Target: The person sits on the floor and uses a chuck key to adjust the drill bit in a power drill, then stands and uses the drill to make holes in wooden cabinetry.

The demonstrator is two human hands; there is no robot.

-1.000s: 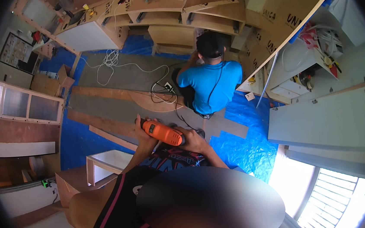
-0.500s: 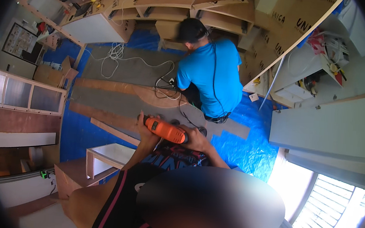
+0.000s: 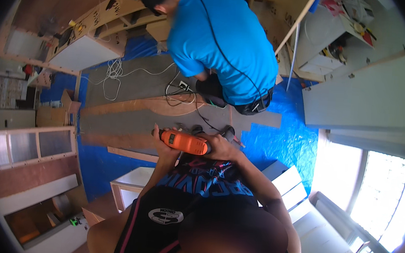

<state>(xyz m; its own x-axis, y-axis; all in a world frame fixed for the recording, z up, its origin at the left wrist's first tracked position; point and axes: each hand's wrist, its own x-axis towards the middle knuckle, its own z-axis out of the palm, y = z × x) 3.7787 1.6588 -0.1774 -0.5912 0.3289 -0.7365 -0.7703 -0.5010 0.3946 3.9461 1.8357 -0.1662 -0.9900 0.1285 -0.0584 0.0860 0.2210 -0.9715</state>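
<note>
An orange power tool (image 3: 185, 142) with dark ends lies level in front of my torso, held in both hands. Around its left end is my left hand (image 3: 163, 145), fingers closed. My right hand (image 3: 222, 148) grips the dark right end. From this angle I cannot make out the tool's exact kind. Beyond it, a co-worker (image 3: 224, 41) in a blue shirt bends forward with their back towards me, a black cable hanging over the shirt. Most of the co-worker's hands are hidden by their body.
Grey and brown sheets (image 3: 125, 127) cover the floor over blue tarp (image 3: 293, 129). A white cord (image 3: 115, 68) lies coiled at the far left, and cables run near the co-worker's feet. A white open box (image 3: 138, 177) stands at my left; white cabinets (image 3: 368, 100) line the right.
The co-worker has risen from a low crouch and now looks larger and closer, higher in the picture. My view has shifted, while both hands keep hold of the orange tool.
</note>
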